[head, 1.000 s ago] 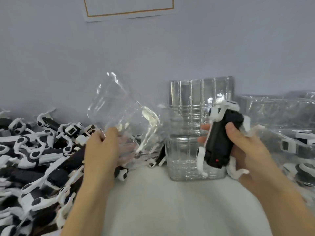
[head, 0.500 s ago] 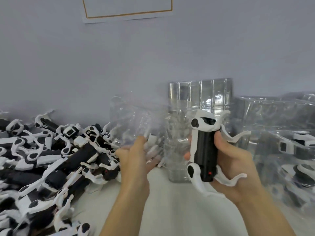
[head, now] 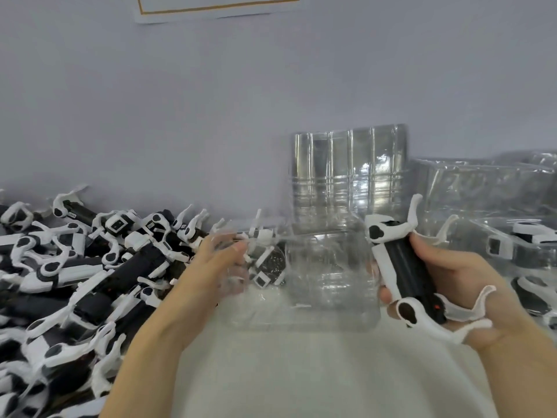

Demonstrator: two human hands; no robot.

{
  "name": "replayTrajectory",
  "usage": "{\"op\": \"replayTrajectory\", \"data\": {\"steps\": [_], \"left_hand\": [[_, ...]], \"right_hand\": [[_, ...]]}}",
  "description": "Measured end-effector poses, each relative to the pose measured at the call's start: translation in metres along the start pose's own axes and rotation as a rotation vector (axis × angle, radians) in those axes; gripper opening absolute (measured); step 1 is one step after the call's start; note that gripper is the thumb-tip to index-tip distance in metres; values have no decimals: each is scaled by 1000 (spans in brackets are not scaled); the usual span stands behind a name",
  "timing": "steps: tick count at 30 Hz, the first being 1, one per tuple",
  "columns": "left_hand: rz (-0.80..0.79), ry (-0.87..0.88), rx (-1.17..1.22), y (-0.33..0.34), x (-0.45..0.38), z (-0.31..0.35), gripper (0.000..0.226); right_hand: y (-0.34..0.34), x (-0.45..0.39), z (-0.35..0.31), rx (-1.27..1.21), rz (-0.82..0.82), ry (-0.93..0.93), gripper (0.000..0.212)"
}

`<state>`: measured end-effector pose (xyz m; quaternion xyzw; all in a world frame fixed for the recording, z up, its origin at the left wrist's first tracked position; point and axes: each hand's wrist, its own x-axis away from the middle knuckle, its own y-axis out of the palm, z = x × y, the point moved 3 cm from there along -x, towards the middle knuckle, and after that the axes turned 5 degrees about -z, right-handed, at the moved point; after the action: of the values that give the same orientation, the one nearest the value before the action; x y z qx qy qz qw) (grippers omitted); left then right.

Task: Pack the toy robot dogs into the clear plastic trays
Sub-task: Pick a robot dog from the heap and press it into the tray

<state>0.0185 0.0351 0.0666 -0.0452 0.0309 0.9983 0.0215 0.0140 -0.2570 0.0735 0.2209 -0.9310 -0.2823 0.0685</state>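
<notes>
My right hand (head: 464, 285) grips a black toy robot dog (head: 405, 267) with white legs, held upright at the right of the table. My left hand (head: 217, 267) holds the left edge of a clear plastic tray (head: 325, 282), which lies low over the white table between my hands; my fingers sit behind the blurred plastic. The dog is just right of the tray's right edge.
A big pile of black and white robot dogs (head: 75, 273) fills the left side. A stack of clear trays (head: 346, 170) stands against the wall behind. Packed trays with dogs (head: 512, 245) lie at the right. White table surface (head: 301, 372) lies in front.
My left hand brought the clear tray down from a raised tilt and across to the centre. My right hand turned the dog upright and shifted it slightly right.
</notes>
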Motion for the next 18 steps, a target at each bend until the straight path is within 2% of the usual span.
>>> {"op": "replayTrajectory", "data": {"steps": [4, 5, 9, 10, 13, 18], "left_hand": [[-42, -80, -117, 4, -2, -11, 35], [-51, -109, -118, 6, -3, -13, 36], [-26, -296, -130, 3, -1, -29, 45], [-2, -349, -148, 1, 1, -33, 46], [14, -478, -202, -3, 8, -42, 54], [-39, -618, -239, 10, 15, -58, 74]], "right_hand": [[-7, 5, -4, 67, 67, 39, 33], [-9, 6, -5, 120, 94, 55, 32], [-13, 11, -12, 573, 289, 81, 51], [-12, 13, -15, 706, 345, 67, 49], [-4, 17, -26, 1072, 450, 2, 22], [18, 15, -31, 1254, 352, -187, 17]]}}
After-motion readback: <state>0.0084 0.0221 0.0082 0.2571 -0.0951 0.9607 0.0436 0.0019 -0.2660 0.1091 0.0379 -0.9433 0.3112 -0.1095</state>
